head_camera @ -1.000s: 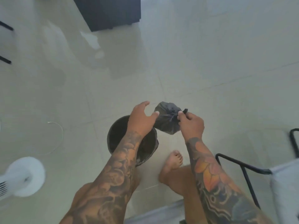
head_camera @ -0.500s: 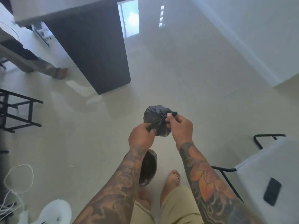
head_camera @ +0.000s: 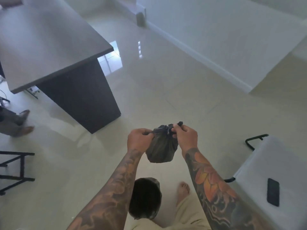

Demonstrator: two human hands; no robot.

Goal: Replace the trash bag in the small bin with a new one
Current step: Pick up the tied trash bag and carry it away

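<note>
The small black trash bag (head_camera: 160,146) hangs in the air above the floor, ahead of the small bin (head_camera: 146,199). The left hand (head_camera: 139,139) and right hand (head_camera: 185,137) each pinch a tail of its gathered neck. It looks light, soft and slippery, best held at that neck.

A: Layout?
B: Trash bag (head_camera: 160,146) held mid-frame between left hand (head_camera: 139,140) and right hand (head_camera: 186,138). Bin (head_camera: 146,199) on the floor (head_camera: 166,90) at 6 o'clock from it.
A: Surroundings?
B: Desk (head_camera: 49,47) at 10 o'clock. Table (head_camera: 274,171) at 4 o'clock, phone (head_camera: 273,192) lying on it. Foot (head_camera: 182,190) just right of the bin.
</note>
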